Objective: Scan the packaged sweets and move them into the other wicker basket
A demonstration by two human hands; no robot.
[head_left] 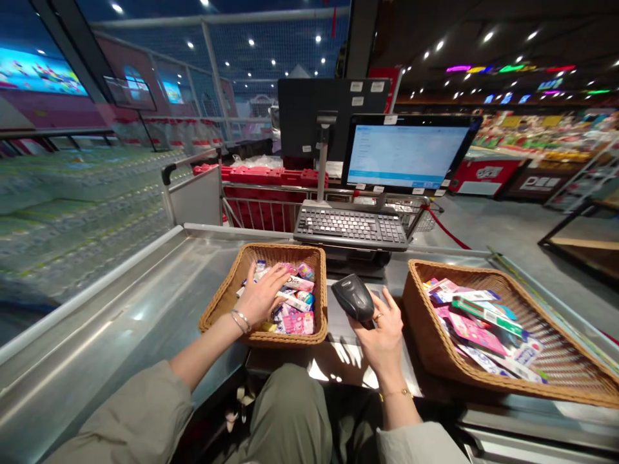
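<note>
My left hand (264, 296) reaches into the left wicker basket (227, 293), fingers stretched out flat over the small packets there. Among those packets are a Dove box (298, 283) and a pink packet (298, 323). Between the two baskets, my right hand (383, 332) grips a black barcode scanner (353, 298), its head tilted up and to the left. Just to the right of that hand stands the right wicker basket (418, 322). In it lie several toothpaste-like boxes, a green box (488, 317) and a pink packet (476, 332) among them.
A black keyboard (351, 225) sits behind the baskets, below a lit monitor (406, 154). Both baskets rest on a metal counter (159, 309) with a raised rim. Beyond the counter is a shopping cart (261, 209) with red crates. Stacked bottles (82, 212) fill the left side.
</note>
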